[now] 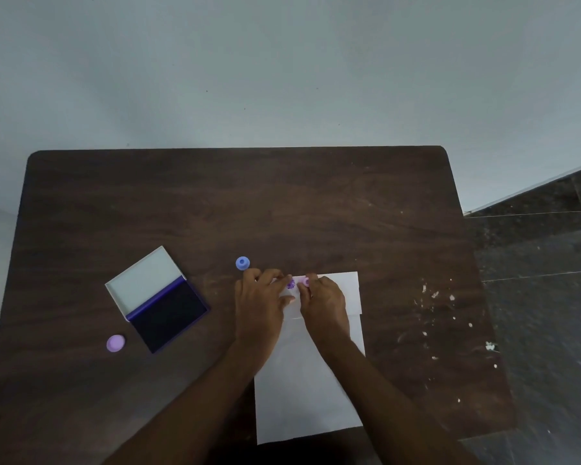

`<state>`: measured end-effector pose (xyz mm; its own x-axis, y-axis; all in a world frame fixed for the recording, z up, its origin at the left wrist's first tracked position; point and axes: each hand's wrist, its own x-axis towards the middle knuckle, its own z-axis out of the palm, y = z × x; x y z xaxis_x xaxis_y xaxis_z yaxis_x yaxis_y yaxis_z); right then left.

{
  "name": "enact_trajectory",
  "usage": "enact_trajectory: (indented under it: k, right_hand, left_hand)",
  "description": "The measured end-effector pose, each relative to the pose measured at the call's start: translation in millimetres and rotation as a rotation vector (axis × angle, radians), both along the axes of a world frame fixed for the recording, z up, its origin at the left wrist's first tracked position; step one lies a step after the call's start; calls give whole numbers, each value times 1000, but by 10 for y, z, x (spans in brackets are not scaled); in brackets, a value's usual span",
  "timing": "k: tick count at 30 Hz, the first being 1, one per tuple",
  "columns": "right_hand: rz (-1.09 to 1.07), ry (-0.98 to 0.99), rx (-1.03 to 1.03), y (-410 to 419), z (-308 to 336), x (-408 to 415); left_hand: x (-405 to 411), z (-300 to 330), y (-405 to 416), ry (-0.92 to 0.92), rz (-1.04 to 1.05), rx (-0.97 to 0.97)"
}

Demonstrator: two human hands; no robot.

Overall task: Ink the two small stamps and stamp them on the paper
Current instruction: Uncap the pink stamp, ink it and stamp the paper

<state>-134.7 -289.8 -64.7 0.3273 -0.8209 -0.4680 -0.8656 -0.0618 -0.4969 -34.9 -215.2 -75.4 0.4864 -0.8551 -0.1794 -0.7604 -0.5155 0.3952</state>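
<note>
A white sheet of paper (311, 391) lies on the dark wooden table (215, 203), near the front edge. My right hand (324, 298) holds a small pink stamp (305, 281) at the paper's far end. My left hand (260, 297) rests flat beside it, fingers on the paper's far left corner. A purple stamped mark (291, 284) shows between the two hands. A blue stamp (242, 263) stands upright just beyond my left hand. The open ink pad (168, 313), with its dark purple pad and pale lid, sits to the left.
A lilac round cap (115, 343) lies left of the ink pad, near the table's left side. White flecks (435, 295) dot the table's right part. A dark tiled floor (544, 263) lies past the right edge, and a pale wall is behind.
</note>
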Motion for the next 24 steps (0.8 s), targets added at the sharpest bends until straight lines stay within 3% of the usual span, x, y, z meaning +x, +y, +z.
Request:
enact_trajectory:
  k: [5,8,20,24]
  right_hand:
    - [-200,-139,-290,182,263,-189]
    - [-245,-229,-363,330,297,-361]
    - [-266,-291,-276,386,445,-364]
    - [-280,-356,-155,481,535,-173]
  left_hand:
    - [-20,82,-19,-18,15,-4]
    - [-21,84,-24,4,37,-26]
    - [53,292,178,124,144,-4]
    - [147,449,563,169,300,-39]
